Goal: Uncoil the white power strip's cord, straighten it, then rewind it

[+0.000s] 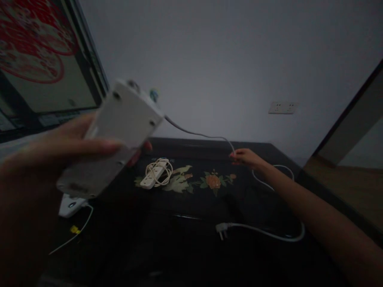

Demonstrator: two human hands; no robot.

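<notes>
My left hand (pixel 44 159) is close to the camera, fingers wrapped round a white power strip (pixel 113 135) held up with its underside facing me. The strip's white cable (pixel 197 134) runs right from it to my right hand (pixel 247 156), which pinches the cable above the black table (pixel 191 247). From there the cable loops down over the table and ends in a white plug (pixel 222 229) lying near the front.
A second white power strip (pixel 156 172) wrapped in its own cord lies on the table's flower pattern. Another white device (pixel 70 205) with a thin wire sits at the left. A wall socket (pixel 283 107) is on the back wall. A window with red paper-cut is at upper left.
</notes>
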